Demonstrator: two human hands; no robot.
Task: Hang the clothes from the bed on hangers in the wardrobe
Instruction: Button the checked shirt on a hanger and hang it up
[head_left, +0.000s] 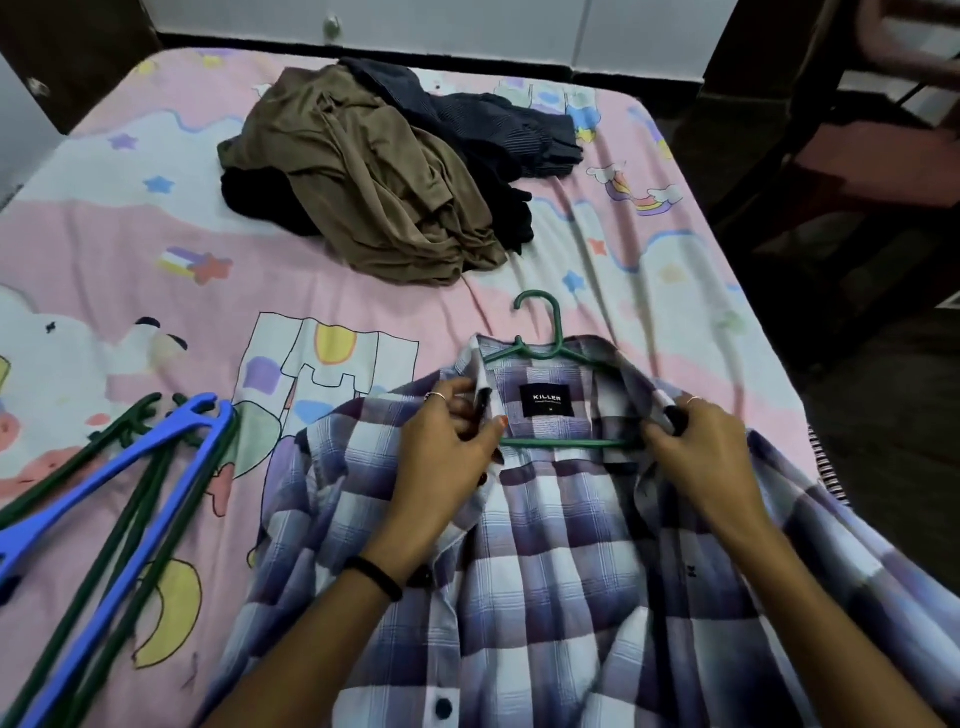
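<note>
A purple and white checked shirt (561, 561) lies open on the bed in front of me, its black neck label facing up. A green hanger (545, 353) sits inside the shirt: its hook pokes out past the collar and its lower bar crosses below the label. My left hand (447, 447) grips the shirt's left collar and front edge. My right hand (696, 447) grips the right collar edge over the hanger's end. A pile of brown and dark clothes (384, 171) lies further up the bed.
The bed has a pink cartoon-print sheet (156, 291). At the left lie a blue hanger (119, 467) and several dark green hangers (130, 525). White cabinet doors (415, 21) stand beyond the bed. A dark floor and furniture lie at the right.
</note>
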